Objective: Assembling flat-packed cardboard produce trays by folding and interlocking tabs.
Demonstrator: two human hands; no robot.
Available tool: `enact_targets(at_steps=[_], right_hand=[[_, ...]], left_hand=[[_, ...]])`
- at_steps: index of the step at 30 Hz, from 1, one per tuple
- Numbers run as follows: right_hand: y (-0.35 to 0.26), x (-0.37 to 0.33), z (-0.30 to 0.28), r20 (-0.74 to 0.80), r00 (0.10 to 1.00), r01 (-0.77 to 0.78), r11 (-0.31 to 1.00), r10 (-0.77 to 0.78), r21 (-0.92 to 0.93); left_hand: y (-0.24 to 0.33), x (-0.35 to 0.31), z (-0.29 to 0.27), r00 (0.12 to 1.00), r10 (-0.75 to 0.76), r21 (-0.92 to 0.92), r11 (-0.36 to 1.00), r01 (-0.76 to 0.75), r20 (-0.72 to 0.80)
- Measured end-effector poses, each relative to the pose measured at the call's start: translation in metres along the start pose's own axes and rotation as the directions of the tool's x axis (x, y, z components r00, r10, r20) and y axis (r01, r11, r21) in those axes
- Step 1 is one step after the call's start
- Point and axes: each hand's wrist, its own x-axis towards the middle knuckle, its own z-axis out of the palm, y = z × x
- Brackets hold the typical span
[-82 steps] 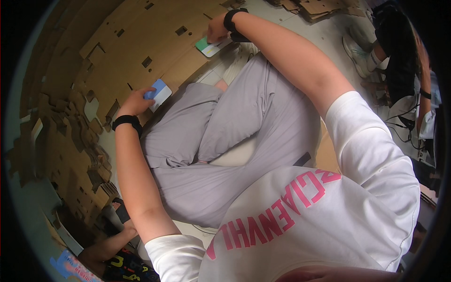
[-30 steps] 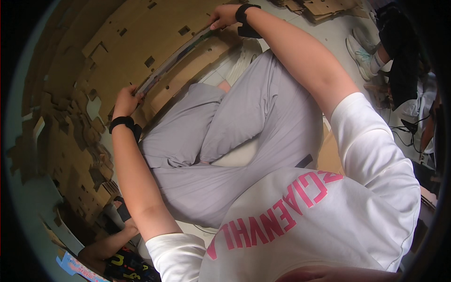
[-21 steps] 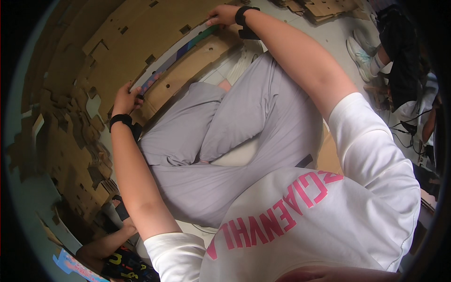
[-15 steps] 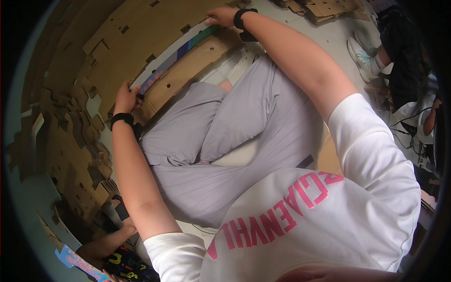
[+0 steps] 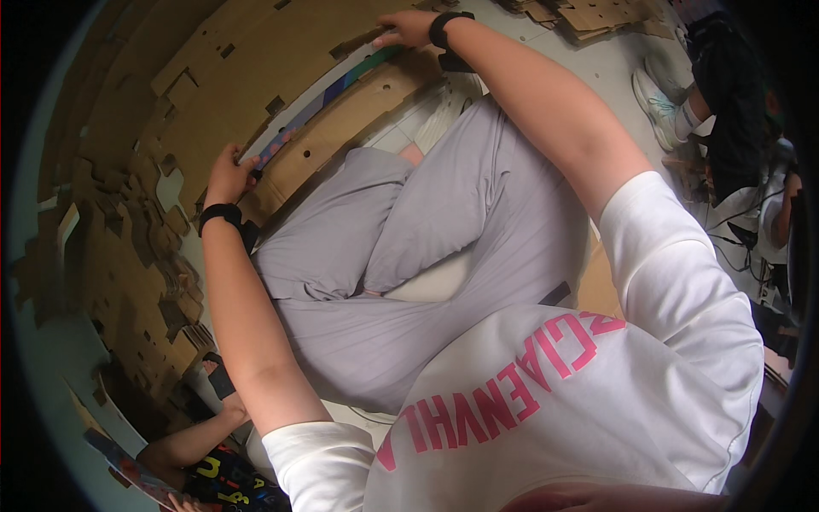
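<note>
A long, narrow folded cardboard piece (image 5: 335, 90) lies across in front of my knees, with a white strip and a blue, purple and green printed strip along it. My left hand (image 5: 230, 177) is closed on its near-left end, thumb on the printed side and fingers partly hidden behind. At the far-right end my right hand (image 5: 408, 31) grips the same piece, thumb on the edge. A plain brown cardboard flap (image 5: 358, 101) with small round holes runs along the side nearest my legs. Both wrists wear black bands.
Large brown cardboard sheets (image 5: 256, 60) lie beyond my hands, with ragged stacks (image 5: 162, 264) on the left. More flat cardboard (image 5: 589, 17) rests at the top right. A person's shoe (image 5: 655, 107) and dark trousers are at right. Lower left, another person holds a printed piece (image 5: 128, 465).
My hands and the cardboard piece have barely shifted. At lower left, the other person's printed piece has tilted, so its light blue face has turned away and looks darker.
</note>
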Motion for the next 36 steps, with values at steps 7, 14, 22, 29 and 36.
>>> enact_targets(at_steps=[7, 14, 22, 29, 36], right_hand=[[-0.026, -0.016, -0.019, 0.15, 0.979, -0.146, 0.989, 0.141, 0.019], [-0.022, -0.022, -0.032, 0.307, 0.952, 0.037, 0.998, -0.019, -0.052], [0.007, 0.002, -0.007, 0.43, 0.902, -0.008, 0.998, 0.035, -0.065], [-0.007, -0.007, -0.017, 0.237, 0.959, -0.12, 0.979, 0.157, -0.165], [-0.012, -0.012, -0.021, -0.014, 0.989, -0.136, 0.943, 0.147, 0.303]], left_hand=[[-0.003, 0.0, 0.0, 0.984, 0.173, 0.151, 0.973, -0.177, 0.038], [0.002, -0.004, 0.003, 0.955, 0.246, 0.257, 0.924, -0.283, 0.168], [0.0, -0.003, 0.008, 0.939, 0.247, 0.26, 0.915, -0.308, 0.241], [0.0, 0.001, 0.006, 0.979, 0.079, 0.153, 0.982, -0.109, 0.187], [0.006, -0.005, -0.003, 0.999, 0.024, -0.08, 0.997, -0.02, 0.047]])
